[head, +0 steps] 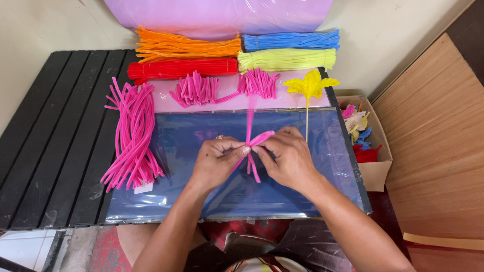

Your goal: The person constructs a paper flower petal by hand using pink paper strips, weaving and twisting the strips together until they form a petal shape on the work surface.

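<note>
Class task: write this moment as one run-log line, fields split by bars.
left hand: pinching pink pipe cleaners | right hand: pinching same bundle | under hands: blue plastic sheet | right of hands: yellow flower on stick

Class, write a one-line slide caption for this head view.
Both hands, left and right, pinch bent pink pipe cleaners above a blue plastic sheet.

Pink roll cut off at top edge

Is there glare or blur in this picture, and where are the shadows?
Head view: sharp overall, soft even daylight; pale glare streaks on the blue plastic sheet and the pink roll; faint shadow under both hands; pink pipe cleaner slightly blurred.
</note>
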